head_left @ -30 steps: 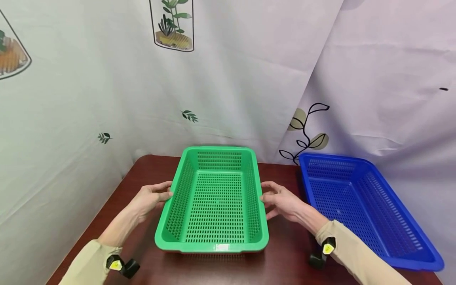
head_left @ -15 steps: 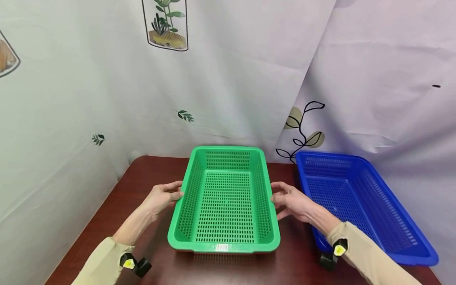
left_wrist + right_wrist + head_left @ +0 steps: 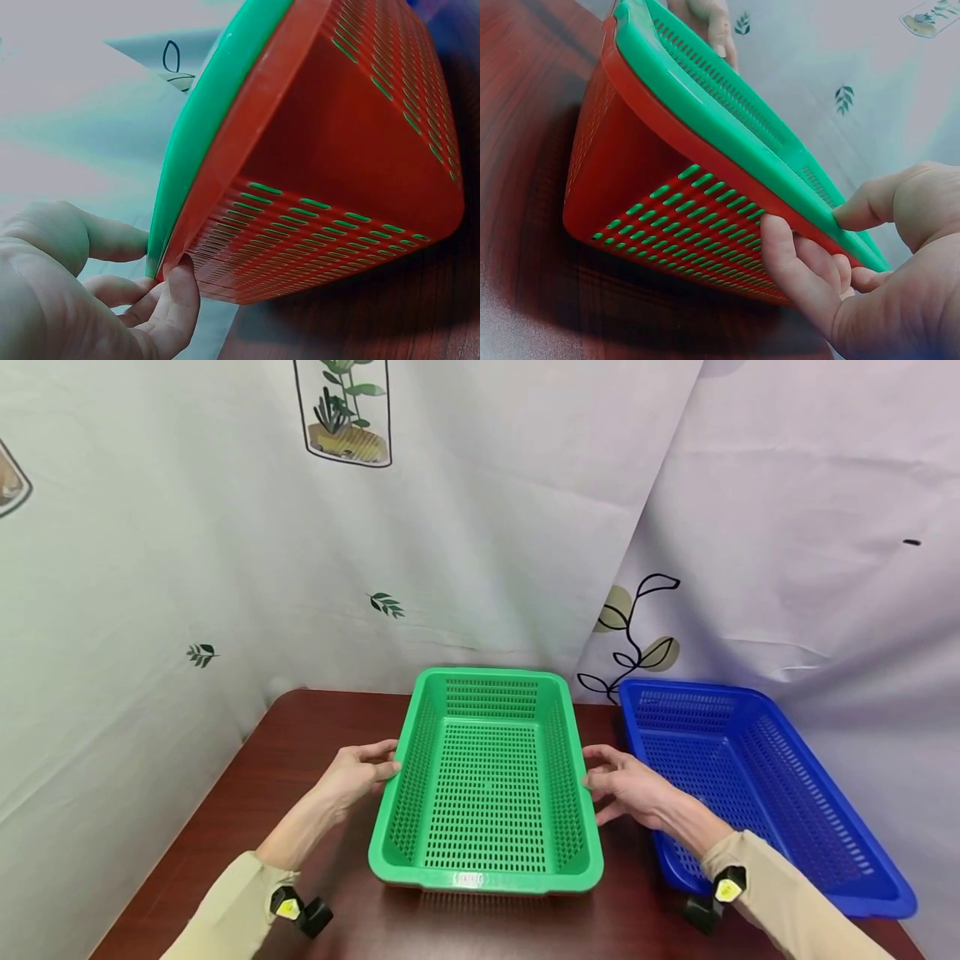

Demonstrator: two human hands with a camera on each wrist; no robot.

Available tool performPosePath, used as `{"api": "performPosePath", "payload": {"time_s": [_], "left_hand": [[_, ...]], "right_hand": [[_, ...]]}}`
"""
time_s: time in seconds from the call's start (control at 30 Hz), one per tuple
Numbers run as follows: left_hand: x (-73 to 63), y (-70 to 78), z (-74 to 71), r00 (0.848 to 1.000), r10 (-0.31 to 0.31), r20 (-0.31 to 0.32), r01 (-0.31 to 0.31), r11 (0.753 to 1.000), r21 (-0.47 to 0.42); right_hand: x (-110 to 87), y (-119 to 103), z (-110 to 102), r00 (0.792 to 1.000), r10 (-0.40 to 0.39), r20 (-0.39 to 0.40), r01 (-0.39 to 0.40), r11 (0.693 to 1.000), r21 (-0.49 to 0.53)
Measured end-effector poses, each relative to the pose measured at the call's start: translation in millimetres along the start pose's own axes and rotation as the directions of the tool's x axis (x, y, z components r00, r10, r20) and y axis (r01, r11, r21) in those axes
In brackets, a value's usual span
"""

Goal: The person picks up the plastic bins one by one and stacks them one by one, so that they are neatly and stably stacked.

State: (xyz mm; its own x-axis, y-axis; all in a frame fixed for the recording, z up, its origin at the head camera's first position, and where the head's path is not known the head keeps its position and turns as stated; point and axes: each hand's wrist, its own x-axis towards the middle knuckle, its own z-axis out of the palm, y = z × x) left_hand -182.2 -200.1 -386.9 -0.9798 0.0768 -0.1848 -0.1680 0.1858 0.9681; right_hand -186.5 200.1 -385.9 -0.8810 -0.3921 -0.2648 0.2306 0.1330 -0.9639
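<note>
A green perforated plastic basket [image 3: 491, 810] sits nested inside a red one [image 3: 307, 127], with nothing lying in it. From the head view only a thin strip of red shows beneath the near rim. My left hand [image 3: 348, 781] grips the left long side, thumb on the green rim and fingers curled under the red lip. On the opposite side my right hand [image 3: 630, 787] holds the stack the same way, its thumb pressing the green rim and fingertips against the red wall, as the right wrist view shows.
A blue perforated basket [image 3: 738, 785] stands on the right, close beside my right forearm. The dark red-brown wooden table [image 3: 247, 793] extends to the left and front. Pale printed curtains [image 3: 480, 527] hang behind the table and along both sides.
Both hands have moved the nested green and red baskets to the right, nearer the blue basket. The grip on both sides stays the same. The head view has shifted slightly.
</note>
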Motion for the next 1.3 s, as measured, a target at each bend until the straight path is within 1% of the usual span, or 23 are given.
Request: {"api": "performPosePath", "payload": {"time_s": [0.1, 0.33, 0.5, 0.63, 0.67, 0.73, 0.8, 0.83, 0.87, 0.9, 0.93, 0.97, 1.0, 1.03, 1.1, 1.13, 1.17, 1.2, 1.27, 1.3], "left_hand": [[2.3, -0.1, 2.4, 1.0, 0.001, 0.002, -0.001, 1.0, -0.005], [3.7, -1.2, 7.6, 1.0, -0.004, -0.005, 0.004, 0.999, 0.039], [3.5, -1.7, 6.5, 1.0, -0.011, 0.006, 0.011, 1.0, 0.02], [3.2, -4.6, 4.5, 1.0, -0.01, 0.005, 0.01, 1.0, 0.025], [2.4, -5.7, 4.3, 1.0, -0.002, 0.001, 0.002, 0.999, 0.032], [0.0, -8.6, 4.1, 0.999, 0.043, -0.019, -0.04, 0.994, 0.101], [-3.1, -11.0, 4.0, 0.992, 0.119, -0.046, -0.107, 0.975, 0.195], [-4.8, -12.2, 4.5, 0.984, 0.166, -0.066, -0.146, 0.959, 0.244], [-6.2, -12.8, 5.4, 0.972, 0.218, -0.09, -0.182, 0.937, 0.299], [-7.5, -13.2, 6.4, 0.956, 0.269, -0.113, -0.215, 0.911, 0.353], [-8.5, -12.9, 8.0, 0.937, 0.32, -0.138, -0.247, 0.889, 0.387], [-8.9, -12.2, 9.9, 0.915, 0.368, -0.163, -0.276, 0.868, 0.414], [-9.3, -10.9, 12.5, 0.89, 0.417, -0.185, -0.308, 0.848, 0.432], [-9.4, -9.4, 15.6, 0.861, 0.464, -0.207, -0.338, 0.828, 0.448], [-9.7, -5.7, 23.2, 0.802, 0.547, -0.239, -0.4, 0.79, 0.464], [-9.8, -3.5, 27.7, 0.772, 0.585, -0.249, -0.432, 0.77, 0.47], [-10.3, -1.3, 32.6, 0.745, 0.617, -0.253, -0.46, 0.75, 0.475], [-11.0, 0.6, 37.5, 0.723, 0.643, -0.253, -0.487, 0.733, 0.474], [-12.7, 4.4, 47.9, 0.692, 0.679, -0.244, -0.531, 0.708, 0.465], [-13.7, 6.2, 53.2, 0.682, 0.692, -0.237, -0.551, 0.699, 0.456]], "right_hand": [[-0.9, 0.1, -1.4, 1.0, -0.001, -0.001, 0.001, 1.0, -0.008], [-1.0, 2.0, -5.4, 1.0, 0.009, -0.013, -0.01, 1.0, -0.025], [0.1, -0.2, -5.3, 1.0, 0.02, -0.007, -0.021, 0.999, -0.036], [-1.4, -3.7, -1.3, 0.999, 0.011, -0.044, -0.015, 0.997, -0.082], [-2.7, -4.2, -0.3, 0.998, 0.003, -0.059, -0.009, 0.995, -0.102], [-7.0, -5.3, 1.9, 0.995, -0.014, -0.095, -0.001, 0.989, -0.148], [-12.8, -6.3, 3.3, 0.991, -0.04, -0.124, 0.015, 0.98, -0.198], [-16.3, -6.5, 3.4, 0.989, -0.063, -0.136, 0.031, 0.973, -0.228], [-20.0, -6.9, 3.1, 0.985, -0.088, -0.148, 0.047, 0.965, -0.257], [-23.7, -7.4, 2.7, 0.981, -0.113, -0.157, 0.065, 0.956, -0.285], [-27.3, -7.8, 2.0, 0.976, -0.138, -0.166, 0.081, 0.947, -0.311], [-30.6, -8.4, 0.9, 0.971, -0.162, -0.175, 0.095, 0.936, -0.34], [-33.8, -8.6, -0.8, 0.965, -0.185, -0.184, 0.108, 0.925, -0.364], [-36.9, -8.6, -3.0, 0.96, -0.205, -0.191, 0.118, 0.915, -0.386], [-43.0, -8.9, -8.2, 0.954, -0.22, -0.205, 0.12, 0.904, -0.41], [-45.9, -8.7, -11.4, 0.95, -0.229, -0.21, 0.125, 0.9, -0.418], [-49.0, -8.6, -14.6, 0.947, -0.236, -0.218, 0.126, 0.898, -0.422], [-52.1, -8.4, -17.7, 0.944, -0.242, -0.224, 0.13, 0.897, -0.422], [-58.4, -8.6, -24.2, 0.937, -0.257, -0.237, 0.137, 0.894, -0.428], [-61.3, -8.8, -27.6, 0.933, -0.27, -0.239, 0.147, 0.89, -0.431]]}}
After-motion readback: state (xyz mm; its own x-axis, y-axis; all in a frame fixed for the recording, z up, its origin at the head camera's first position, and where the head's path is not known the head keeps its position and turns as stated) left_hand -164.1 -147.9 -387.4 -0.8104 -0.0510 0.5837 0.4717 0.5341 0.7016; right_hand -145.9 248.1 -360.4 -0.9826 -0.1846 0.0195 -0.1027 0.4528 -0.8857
